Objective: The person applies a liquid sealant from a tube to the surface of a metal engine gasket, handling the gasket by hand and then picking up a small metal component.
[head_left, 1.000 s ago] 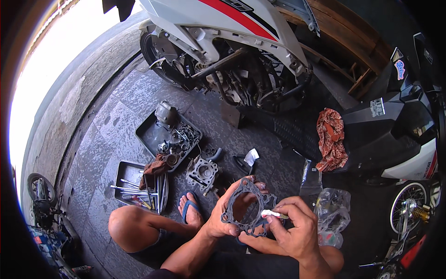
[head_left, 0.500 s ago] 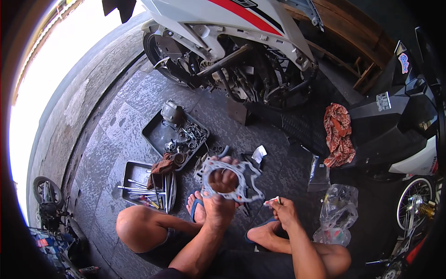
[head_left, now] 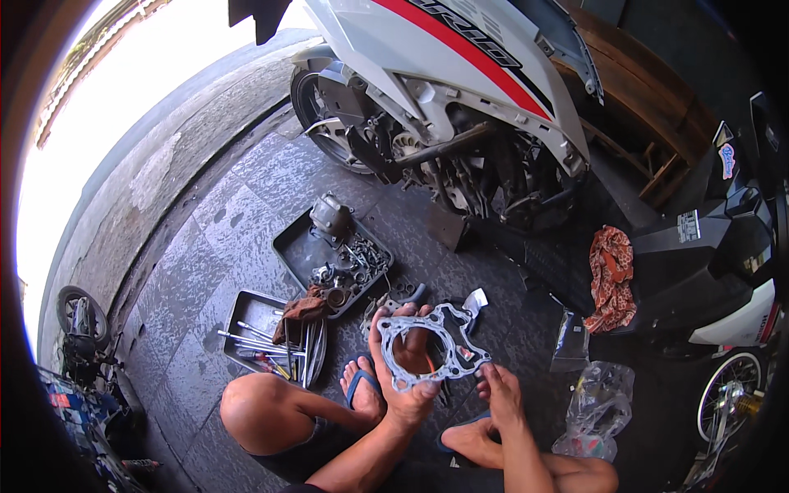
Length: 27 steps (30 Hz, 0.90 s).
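Note:
My left hand (head_left: 408, 398) is closed around a grey cylinder gasket (head_left: 396, 376), a flat plate with a big round opening, a side opening and several bolt holes. Fingers show behind it and through the round opening, with the thumb at the lower edge. My right hand (head_left: 503, 393) is closed, its fingertips against or very near the gasket's right corner; what lies inside them is hidden. A slim orange thing shows through the round opening.
A partly stripped white scooter (head_left: 485, 62) stands ahead. Trays of engine parts (head_left: 289, 238) and tools (head_left: 234, 312) lie left of the gasket. To the right are a patterned cloth (head_left: 610, 283), a clear plastic bag (head_left: 604, 403) and black scooter bodywork (head_left: 657, 255).
My left hand has tilted the gasket and shifted it slightly right and down. My right hand has come up to its corner; the small white-and-red thing in those fingers no longer shows.

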{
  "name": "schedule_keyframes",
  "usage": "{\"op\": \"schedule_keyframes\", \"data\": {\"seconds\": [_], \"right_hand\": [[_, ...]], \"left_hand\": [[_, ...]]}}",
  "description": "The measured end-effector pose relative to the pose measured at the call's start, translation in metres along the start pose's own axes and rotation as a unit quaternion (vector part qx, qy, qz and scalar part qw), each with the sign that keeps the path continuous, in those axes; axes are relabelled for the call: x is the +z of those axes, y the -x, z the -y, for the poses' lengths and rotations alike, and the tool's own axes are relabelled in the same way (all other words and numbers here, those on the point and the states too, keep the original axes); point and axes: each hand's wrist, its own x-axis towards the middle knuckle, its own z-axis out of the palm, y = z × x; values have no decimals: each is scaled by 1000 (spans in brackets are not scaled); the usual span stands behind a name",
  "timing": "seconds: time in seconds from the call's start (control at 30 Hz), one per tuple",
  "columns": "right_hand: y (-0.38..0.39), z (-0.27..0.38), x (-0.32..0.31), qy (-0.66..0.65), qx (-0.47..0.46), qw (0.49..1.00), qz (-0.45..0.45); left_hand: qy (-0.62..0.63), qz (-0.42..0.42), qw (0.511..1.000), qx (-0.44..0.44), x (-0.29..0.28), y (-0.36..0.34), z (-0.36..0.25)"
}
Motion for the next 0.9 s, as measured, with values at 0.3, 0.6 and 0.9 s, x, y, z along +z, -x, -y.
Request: {"op": "schedule_keyframes", "data": {"seconds": [0.3,0.6,0.9], "right_hand": [[100,98,56,-469,17,869,155],[94,105,31,-473,81,852,212],[73,107,14,-388,10,917,87]], "left_hand": [[-226,142,931,249,2,10,17],[-233,178,915,278,-1,20,16],[-257,196,915,241,11,23,-5]]}}
